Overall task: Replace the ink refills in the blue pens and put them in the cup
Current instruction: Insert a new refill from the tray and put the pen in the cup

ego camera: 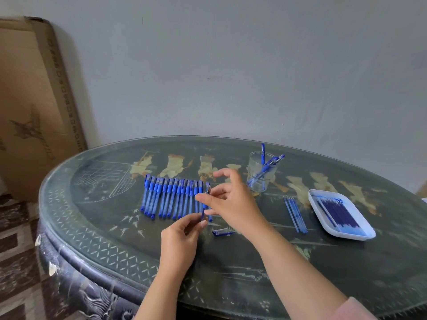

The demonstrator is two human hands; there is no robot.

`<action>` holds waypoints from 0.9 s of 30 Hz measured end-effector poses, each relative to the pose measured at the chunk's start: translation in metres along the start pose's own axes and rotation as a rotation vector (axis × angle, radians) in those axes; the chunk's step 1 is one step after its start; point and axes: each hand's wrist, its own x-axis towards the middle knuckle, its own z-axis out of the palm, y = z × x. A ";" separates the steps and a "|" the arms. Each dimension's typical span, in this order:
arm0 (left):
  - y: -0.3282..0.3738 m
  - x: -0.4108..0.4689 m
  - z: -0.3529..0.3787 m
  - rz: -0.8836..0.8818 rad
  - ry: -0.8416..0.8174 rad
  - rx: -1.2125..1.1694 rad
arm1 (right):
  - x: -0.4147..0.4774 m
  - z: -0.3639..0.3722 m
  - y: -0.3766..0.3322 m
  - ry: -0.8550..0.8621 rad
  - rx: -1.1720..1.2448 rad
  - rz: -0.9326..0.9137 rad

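Home room: ornate lacquered table (231, 273)

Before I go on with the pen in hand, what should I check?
1. Grip on pen: ok, left hand holds its lower end, right hand pinches higher up.
2. Cap off: ok, a loose cap lies beside the hands.
3. Refills at hand: ok, in the white tray.
4. Cup upright, with room: ok.
5. Old refill out: cannot tell.
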 end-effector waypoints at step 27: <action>-0.001 0.001 0.000 0.038 -0.007 0.043 | -0.005 0.001 0.004 0.002 0.040 -0.034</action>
